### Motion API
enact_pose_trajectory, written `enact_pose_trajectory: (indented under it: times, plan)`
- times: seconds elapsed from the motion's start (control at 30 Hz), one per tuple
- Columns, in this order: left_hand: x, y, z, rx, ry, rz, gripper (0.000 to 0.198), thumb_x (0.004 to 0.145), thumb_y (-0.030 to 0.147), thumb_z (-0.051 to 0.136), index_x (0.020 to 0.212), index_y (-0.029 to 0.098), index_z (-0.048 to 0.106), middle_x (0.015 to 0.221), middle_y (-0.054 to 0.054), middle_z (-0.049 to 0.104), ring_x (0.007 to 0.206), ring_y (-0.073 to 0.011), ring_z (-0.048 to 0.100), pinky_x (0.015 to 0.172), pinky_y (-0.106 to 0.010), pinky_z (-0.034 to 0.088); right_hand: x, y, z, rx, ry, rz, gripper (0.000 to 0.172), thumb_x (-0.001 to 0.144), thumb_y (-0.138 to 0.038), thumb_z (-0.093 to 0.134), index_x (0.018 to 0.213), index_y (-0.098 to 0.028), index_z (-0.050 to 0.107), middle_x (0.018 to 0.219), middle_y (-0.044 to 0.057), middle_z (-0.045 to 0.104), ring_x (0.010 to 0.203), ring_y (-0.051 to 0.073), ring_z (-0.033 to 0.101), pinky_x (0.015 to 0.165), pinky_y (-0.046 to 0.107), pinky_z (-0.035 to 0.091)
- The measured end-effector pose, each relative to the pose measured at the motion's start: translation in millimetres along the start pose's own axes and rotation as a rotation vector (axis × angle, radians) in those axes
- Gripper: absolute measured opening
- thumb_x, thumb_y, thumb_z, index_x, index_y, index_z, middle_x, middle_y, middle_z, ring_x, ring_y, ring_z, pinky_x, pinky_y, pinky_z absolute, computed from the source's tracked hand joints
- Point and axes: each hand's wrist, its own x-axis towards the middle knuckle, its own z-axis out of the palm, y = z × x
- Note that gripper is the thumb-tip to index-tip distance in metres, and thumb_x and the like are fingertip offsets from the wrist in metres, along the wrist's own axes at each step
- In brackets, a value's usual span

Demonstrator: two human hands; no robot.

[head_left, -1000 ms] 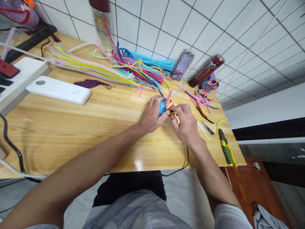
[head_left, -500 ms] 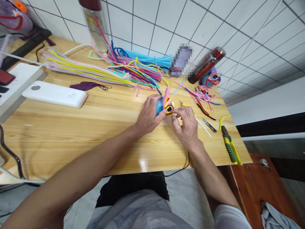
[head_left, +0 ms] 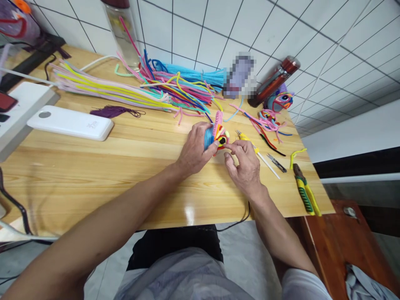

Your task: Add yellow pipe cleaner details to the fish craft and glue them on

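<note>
My left hand [head_left: 197, 146] is wrapped round a small pipe-cleaner figure [head_left: 208, 137], with its thumb across the front. The figure has a blue wound body, a raised pink strip on top and a black-and-yellow eye ringed in red. My right hand [head_left: 245, 166] reaches in from the right, its index fingertip at the eye's edge. Its thumb stands apart from that finger, and no object shows between them; the other fingers are curled. Behind the right hand lies a yellow tool [head_left: 244, 136] with a pointed tip, partly hidden.
Pipe cleaners [head_left: 112, 89] lie in bundles along the back. To the right are a white stick [head_left: 268, 166], thread snips [head_left: 277, 163], pliers [head_left: 304, 189], a finished-looking figure [head_left: 279, 101] and a red flask [head_left: 275, 81]. A white power bank [head_left: 71, 123] and a purple tassel [head_left: 111, 111] lie left.
The view has shifted slightly. Both hands stay at the figure, and the right index finger remains by the eye with little visible movement.
</note>
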Motion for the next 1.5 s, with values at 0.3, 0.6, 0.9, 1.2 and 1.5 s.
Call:
enact_pose_trajectory:
  times: [0.3, 0.6, 0.9, 1.2, 1.5]
  plan:
    - [0.3, 0.5, -1.3, -0.014, -0.013, -0.007, 0.046, 0.108, 0.044, 0.055, 0.146, 0.019, 0.046, 0.147, -0.018, 0.058, 0.143, -0.0295, 0.054, 0.126, -0.051, 0.043, -1.0, -2.2, 0.3, -0.022, 0.016, -0.033, 0.028, 0.102, -0.014, 0.061, 0.126, -0.023, 0.072, 0.111, 0.010, 0.071, 0.098, 0.025, 0.071, 0.083, 0.040, 0.062]
    - [0.8, 1.0, -1.6, -0.005, -0.014, -0.014, 0.045, 0.107, 0.042, 0.055, 0.145, 0.021, 0.046, 0.148, -0.018, 0.059, 0.142, -0.0303, 0.054, 0.126, -0.052, 0.043, -2.6, -2.4, 2.0, -0.006, -0.014, 0.004, 0.030, 0.102, -0.015, 0.061, 0.128, -0.024, 0.072, 0.114, 0.011, 0.071, 0.098, 0.026, 0.071, 0.083, 0.042, 0.062]
    - [0.8, 1.3, -3.0, 0.003, -0.030, -0.011, 0.046, 0.106, 0.039, 0.055, 0.146, 0.020, 0.045, 0.148, -0.018, 0.058, 0.142, -0.0308, 0.054, 0.126, -0.052, 0.042, -2.2, -1.1, 0.5, -0.028, -0.030, 0.036, 0.032, 0.101, -0.018, 0.061, 0.131, -0.025, 0.071, 0.114, 0.010, 0.072, 0.095, 0.024, 0.071, 0.084, 0.042, 0.063]
    - [0.7, 1.4, -1.8, -0.004, -0.016, -0.007, 0.045, 0.107, 0.041, 0.055, 0.145, 0.020, 0.045, 0.148, -0.018, 0.059, 0.143, -0.0307, 0.054, 0.126, -0.052, 0.043, -3.3, 0.0, 1.8, -0.006, -0.012, 0.033, 0.029, 0.102, -0.018, 0.060, 0.128, -0.024, 0.071, 0.114, 0.010, 0.071, 0.096, 0.025, 0.071, 0.082, 0.042, 0.063]
    - [0.7, 1.9, -2.1, 0.003, -0.016, -0.010, 0.044, 0.108, 0.044, 0.054, 0.145, 0.021, 0.045, 0.147, -0.018, 0.059, 0.142, -0.0301, 0.055, 0.126, -0.052, 0.042, -4.1, 1.3, 4.7, -0.017, -0.014, 0.052, 0.028, 0.103, -0.020, 0.059, 0.127, -0.026, 0.071, 0.112, 0.009, 0.071, 0.093, 0.024, 0.071, 0.081, 0.042, 0.064]
